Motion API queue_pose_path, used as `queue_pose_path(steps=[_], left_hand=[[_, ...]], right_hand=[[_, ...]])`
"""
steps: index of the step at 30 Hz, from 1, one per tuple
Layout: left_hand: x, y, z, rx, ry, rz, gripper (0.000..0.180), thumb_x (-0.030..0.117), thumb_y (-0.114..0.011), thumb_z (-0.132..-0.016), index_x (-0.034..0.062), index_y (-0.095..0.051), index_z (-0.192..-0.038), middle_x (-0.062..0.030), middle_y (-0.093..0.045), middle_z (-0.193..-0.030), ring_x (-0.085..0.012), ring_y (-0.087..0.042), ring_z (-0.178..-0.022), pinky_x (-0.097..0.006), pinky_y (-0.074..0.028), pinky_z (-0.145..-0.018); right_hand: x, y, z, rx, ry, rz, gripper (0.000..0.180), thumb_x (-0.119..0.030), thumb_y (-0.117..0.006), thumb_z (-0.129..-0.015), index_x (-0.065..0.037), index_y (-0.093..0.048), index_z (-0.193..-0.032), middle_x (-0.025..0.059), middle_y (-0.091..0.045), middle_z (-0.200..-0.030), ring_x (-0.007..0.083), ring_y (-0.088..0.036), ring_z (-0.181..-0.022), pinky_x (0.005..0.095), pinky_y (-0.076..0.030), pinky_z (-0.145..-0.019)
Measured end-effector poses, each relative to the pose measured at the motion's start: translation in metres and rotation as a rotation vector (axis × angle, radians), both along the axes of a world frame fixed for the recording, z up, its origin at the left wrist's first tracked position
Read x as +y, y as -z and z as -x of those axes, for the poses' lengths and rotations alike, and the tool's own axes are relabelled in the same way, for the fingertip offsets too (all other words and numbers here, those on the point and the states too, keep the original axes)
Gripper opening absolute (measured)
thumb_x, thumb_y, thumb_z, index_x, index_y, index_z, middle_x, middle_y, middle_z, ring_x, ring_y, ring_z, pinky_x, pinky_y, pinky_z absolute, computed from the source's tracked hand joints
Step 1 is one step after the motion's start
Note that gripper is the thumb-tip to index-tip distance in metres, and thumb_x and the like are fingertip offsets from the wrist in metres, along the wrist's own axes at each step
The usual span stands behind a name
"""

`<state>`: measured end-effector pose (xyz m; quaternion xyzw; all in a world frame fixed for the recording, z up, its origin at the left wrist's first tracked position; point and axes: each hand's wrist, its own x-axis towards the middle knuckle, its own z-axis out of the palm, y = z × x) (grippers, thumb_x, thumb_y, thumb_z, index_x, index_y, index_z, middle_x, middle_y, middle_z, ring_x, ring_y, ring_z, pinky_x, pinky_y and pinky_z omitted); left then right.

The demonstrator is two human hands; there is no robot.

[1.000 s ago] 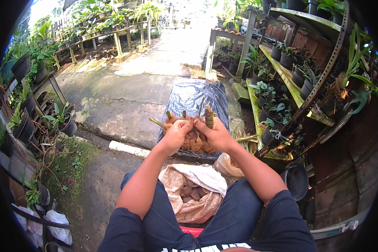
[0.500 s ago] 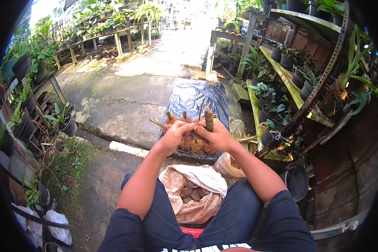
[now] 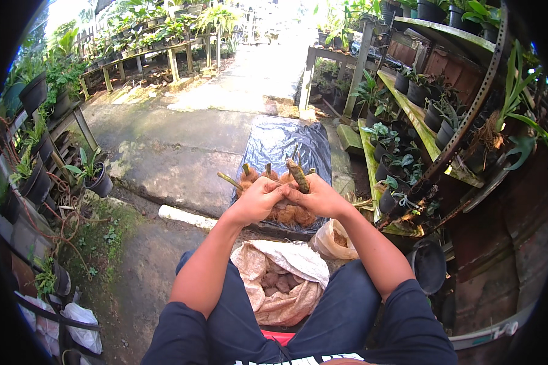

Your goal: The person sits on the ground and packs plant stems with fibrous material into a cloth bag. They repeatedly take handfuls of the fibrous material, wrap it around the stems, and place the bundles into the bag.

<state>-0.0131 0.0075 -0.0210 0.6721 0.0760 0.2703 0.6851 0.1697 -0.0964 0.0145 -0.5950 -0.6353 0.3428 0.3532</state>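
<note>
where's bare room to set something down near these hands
Bare: the far part of the black sheet, beyond the brown clumps, and the concrete floor between sheet and left-side potted plant. Crowded: around the left hand and right hand, and nearer the body, where the sack and plastic bag sit.

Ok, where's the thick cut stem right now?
In the head view, the thick cut stem is just right of centre, jutting up from the right hand, with black plastic sheet beyond.

Head fisheye, left of pair, looks down and forward from above the wearer's legs (image 3: pixel 347 301) at 6 o'clock; hands (image 3: pixel 318 197) close, mid-frame; path (image 3: pixel 259 82) at 12, shelf (image 3: pixel 419 121) at 2
</note>
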Motion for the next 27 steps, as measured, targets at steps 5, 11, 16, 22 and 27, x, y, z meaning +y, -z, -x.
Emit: queue_pose_path(steps=[5,11,16,22,27], left_hand=[[0.012,0.0,0.006,0.2,0.034,-0.033,0.042,0.034,-0.06,-0.109,-0.0025,-0.074,-0.093,0.0068,-0.059,-0.074,-0.0029,-0.047,-0.067,-0.028,-0.039,-0.059],[-0.004,-0.009,0.002,0.354,-0.096,-0.318,0.044,0.034,-0.061,-0.108,-0.007,-0.075,-0.103,0.0016,-0.063,-0.074,-0.0068,-0.051,-0.072,-0.032,-0.045,-0.065],[-0.013,-0.017,-0.001,0.338,-0.183,-0.476,0.037,0.03,-0.061,-0.107,-0.0048,-0.075,-0.107,-0.0044,-0.063,-0.071,-0.0093,-0.052,-0.07,-0.034,-0.045,-0.064],[-0.011,0.008,-0.013,0.279,-0.253,-0.504,0.034,0.025,-0.057,-0.109,-0.0049,-0.074,-0.109,-0.0035,-0.065,-0.073,-0.0097,-0.055,-0.07,-0.035,-0.045,-0.063],[-0.013,-0.004,-0.008,0.369,-0.239,-0.406,0.035,0.024,-0.055,-0.109,-0.0053,-0.073,-0.111,-0.0048,-0.069,-0.081,-0.01,-0.057,-0.074,-0.033,-0.047,-0.067]], right_hand=[[0.005,0.008,0.001,0.52,0.12,-0.005,0.049,-0.053,-0.053,-0.109,-0.006,-0.064,-0.099,-0.0045,-0.049,-0.066,0.0066,-0.043,-0.061,0.029,-0.038,-0.056],[0.008,0.001,0.005,0.545,0.297,-0.134,0.026,-0.032,-0.057,-0.11,-0.008,-0.059,-0.101,-0.0019,-0.053,-0.075,0.0085,-0.044,-0.057,0.0259,-0.037,-0.053],[0.012,0.006,0.005,0.725,0.418,-0.142,0.014,-0.021,-0.058,-0.108,-0.008,-0.061,-0.103,-0.0009,-0.058,-0.082,0.0079,-0.049,-0.064,0.0237,-0.04,-0.059],[0.01,0.005,0.013,0.716,0.348,-0.065,0.019,-0.023,-0.054,-0.11,-0.009,-0.066,-0.106,-0.0026,-0.061,-0.09,0.0069,-0.051,-0.072,0.0232,-0.043,-0.065],[0.002,-0.004,0.024,0.699,0.268,-0.044,0.031,-0.032,-0.049,-0.113,-0.008,-0.068,-0.118,-0.0018,-0.062,-0.098,0.0081,-0.055,-0.078,0.0245,-0.047,-0.069]])
